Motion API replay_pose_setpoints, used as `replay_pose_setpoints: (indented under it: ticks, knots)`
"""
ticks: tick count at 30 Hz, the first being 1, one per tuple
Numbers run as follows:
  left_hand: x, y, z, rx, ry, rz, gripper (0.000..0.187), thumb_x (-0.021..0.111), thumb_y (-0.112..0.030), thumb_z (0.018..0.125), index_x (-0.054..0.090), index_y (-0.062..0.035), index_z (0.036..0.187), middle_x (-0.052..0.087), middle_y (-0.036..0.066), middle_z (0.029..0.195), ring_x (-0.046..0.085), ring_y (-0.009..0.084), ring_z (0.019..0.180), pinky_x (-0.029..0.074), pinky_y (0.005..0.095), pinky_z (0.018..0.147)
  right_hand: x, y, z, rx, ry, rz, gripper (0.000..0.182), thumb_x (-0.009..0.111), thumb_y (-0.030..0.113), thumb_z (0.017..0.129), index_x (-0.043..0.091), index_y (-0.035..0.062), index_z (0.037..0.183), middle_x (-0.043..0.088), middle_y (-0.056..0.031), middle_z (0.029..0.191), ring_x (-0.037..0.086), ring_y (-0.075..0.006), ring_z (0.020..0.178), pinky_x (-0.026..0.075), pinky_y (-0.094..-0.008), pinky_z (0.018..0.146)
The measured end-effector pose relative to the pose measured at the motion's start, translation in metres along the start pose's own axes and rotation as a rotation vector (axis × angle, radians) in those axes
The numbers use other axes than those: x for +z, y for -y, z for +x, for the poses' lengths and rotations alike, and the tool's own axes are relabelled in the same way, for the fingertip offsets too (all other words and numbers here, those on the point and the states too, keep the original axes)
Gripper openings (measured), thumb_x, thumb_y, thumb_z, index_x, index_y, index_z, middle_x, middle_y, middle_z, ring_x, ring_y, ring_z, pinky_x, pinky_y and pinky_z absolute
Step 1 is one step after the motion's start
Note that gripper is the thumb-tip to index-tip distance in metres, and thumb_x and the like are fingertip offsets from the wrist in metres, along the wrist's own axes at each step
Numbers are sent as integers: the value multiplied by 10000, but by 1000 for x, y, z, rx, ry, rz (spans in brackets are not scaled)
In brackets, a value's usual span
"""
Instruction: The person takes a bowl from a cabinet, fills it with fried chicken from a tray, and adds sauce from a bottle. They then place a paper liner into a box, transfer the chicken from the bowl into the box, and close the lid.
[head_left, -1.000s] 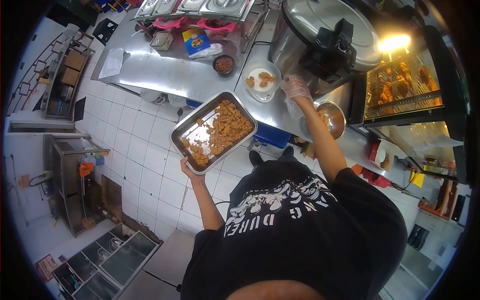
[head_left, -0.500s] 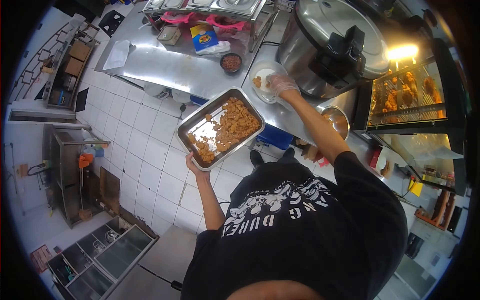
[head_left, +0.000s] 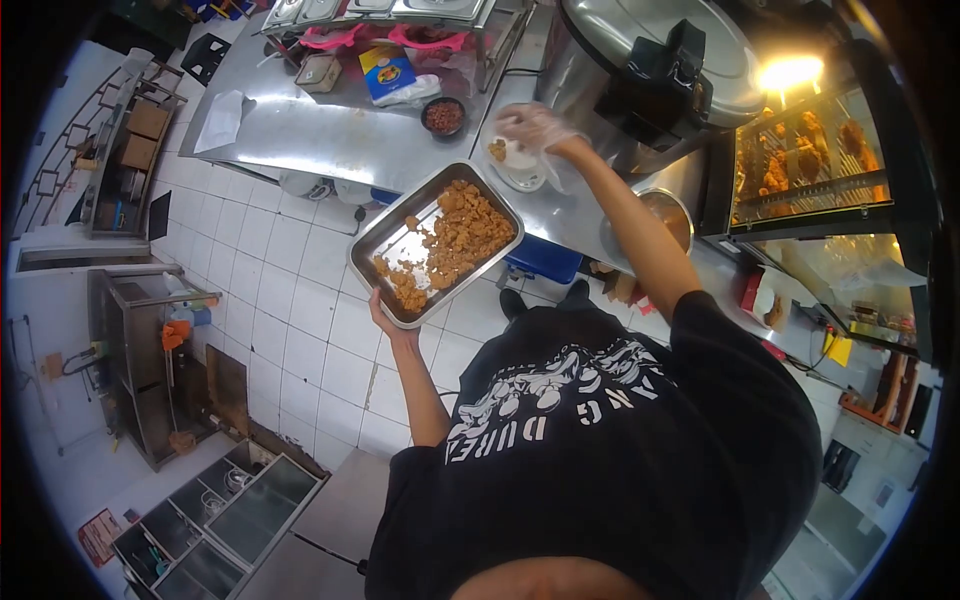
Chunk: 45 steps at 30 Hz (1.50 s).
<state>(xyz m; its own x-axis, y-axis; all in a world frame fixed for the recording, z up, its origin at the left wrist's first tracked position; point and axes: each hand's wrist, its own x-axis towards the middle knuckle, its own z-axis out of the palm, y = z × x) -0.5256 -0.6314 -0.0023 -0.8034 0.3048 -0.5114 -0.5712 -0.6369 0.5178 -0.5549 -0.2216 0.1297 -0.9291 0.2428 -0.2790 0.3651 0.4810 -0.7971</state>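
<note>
My left hand (head_left: 392, 325) is wrapped round the near edge of a metal tray (head_left: 368, 290), holding it up over the floor. Inside the tray lie many small golden-brown fried pieces (head_left: 468, 235), heaped mostly toward its right side. My right hand (head_left: 540, 127) wears a clear plastic glove. Its fingers stretch out above a whitish round dish (head_left: 520, 180) on the steel counter. A few fried pieces (head_left: 497, 150) sit in that dish on something white, partly hidden by the hand.
A black bowl of reddish-brown food (head_left: 443, 117) and a blue-yellow packet (head_left: 387, 73) stand on the steel counter (head_left: 310, 125). A large steel cooker (head_left: 580, 90) is beside my right hand. Farther right are a metal bowl (head_left: 668, 215) and a lit display case (head_left: 815, 165) with fried food.
My right hand has lifted and shifted left over the dish, its fingers now straighter. The tray remains in my left hand, and the whole view has shifted slightly.
</note>
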Motion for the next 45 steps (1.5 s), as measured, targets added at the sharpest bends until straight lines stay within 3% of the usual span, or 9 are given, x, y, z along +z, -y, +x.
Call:
replay_pose_setpoints:
  ticks: [5,7,13,20,22,25,30,37,45]
  knots:
    - [6,7,-6,24,-16,-22,551,506,-444,874,503,-82,1289,548,94,1260,539,284,1147,460,439,947,30,-85,-21,284,-259,-117,360,610,388,846,660,66,1000,647,-76,719,629,-164,612,508,-318,591]
    - [5,9,-9,13,-31,-35,547,509,-445,874,507,-85,1285,550,92,1257,539,282,1146,462,441,942,55,-106,-36,394,-757,33,329,612,341,834,657,21,896,642,-96,719,631,-179,602,501,-335,558]
    - [10,11,-11,38,-31,-8,549,508,-457,876,505,-92,1287,549,86,1254,537,281,1148,464,456,936,79,-125,-18,605,-678,686,309,637,227,813,625,-27,989,627,-168,764,625,-225,571,496,-353,484]
    - [5,16,-10,50,-31,-53,551,503,-457,887,505,-86,1295,551,95,1269,544,280,1152,466,446,947,79,-134,-21,389,-489,416,364,644,254,816,596,-29,1040,613,-176,897,635,-264,808,516,-373,744]
    - [3,16,-7,63,14,-82,545,499,-454,893,517,-74,1284,574,105,1245,567,283,1124,472,436,951,92,-152,-12,373,-915,120,411,653,287,799,566,-51,1015,636,-178,886,640,-272,753,508,-406,713]
    - [-8,17,-6,32,-11,-110,549,497,-445,900,515,-50,1281,592,125,1222,590,286,1097,488,438,942,74,-60,-49,273,-914,155,366,648,290,803,585,-10,1003,636,-193,871,630,-297,808,493,-398,757]
    - [-13,22,-3,36,8,-98,599,495,-458,899,474,-41,1328,561,161,1277,567,307,1145,465,455,983,125,13,-50,-171,114,12,256,585,249,864,598,90,1064,626,-212,1026,618,-360,910,487,-425,804]
    - [-9,36,-16,27,-8,-152,601,471,-471,913,467,-30,1322,577,166,1250,597,305,1104,507,452,938,198,58,-24,-342,269,-615,266,574,262,896,589,85,1094,585,-201,1065,598,-386,993,493,-466,824]
    - [-7,40,-22,52,-27,-192,561,492,-439,924,486,-8,1283,607,166,1187,623,276,1052,522,411,916,214,50,-28,-336,161,-489,206,541,201,877,618,58,1003,594,-196,1058,604,-380,999,504,-440,837]
